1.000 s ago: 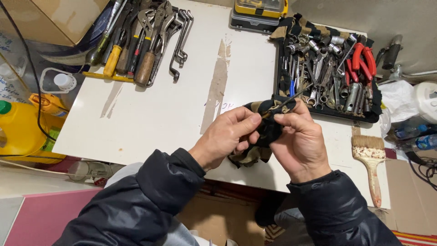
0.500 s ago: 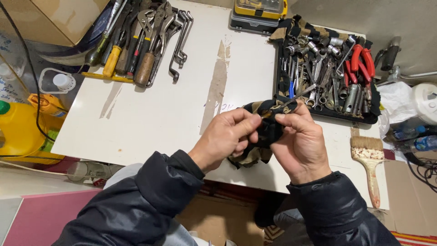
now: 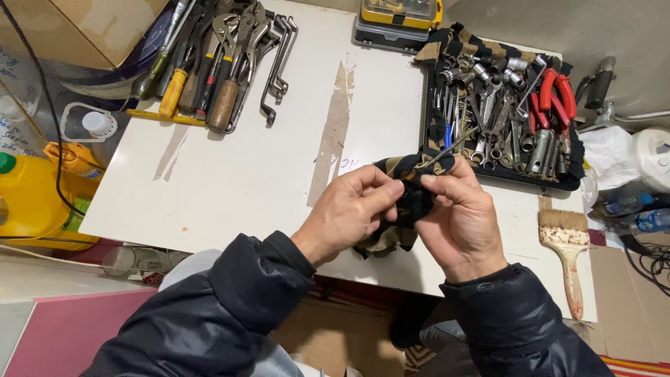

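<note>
Over the near edge of a white table (image 3: 265, 174), my left hand (image 3: 349, 213) and my right hand (image 3: 457, 220) both grip a dark camouflage rag (image 3: 412, 199). Wrapped in the rag is a thin metal tool (image 3: 450, 148), whose shaft sticks out up and to the right from between my fingertips. My right thumb and forefinger pinch the rag around the tool's base; my left fingers hold the rag's other side. Part of the rag hangs below my palms.
A black tray (image 3: 502, 178) lined with cloth holds several wrenches, sockets and red-handled pliers (image 3: 555, 94). Pliers, screwdrivers and wrenches (image 3: 223, 63) lie at the far left. A paintbrush (image 3: 569, 255) lies at the right edge. A yellow jug (image 3: 31, 199) stands left, a yellow case (image 3: 398, 17) at the back.
The metal tool's tip has shifted slightly within the rag as my fingers worked it. My hands stay in almost the same place.
</note>
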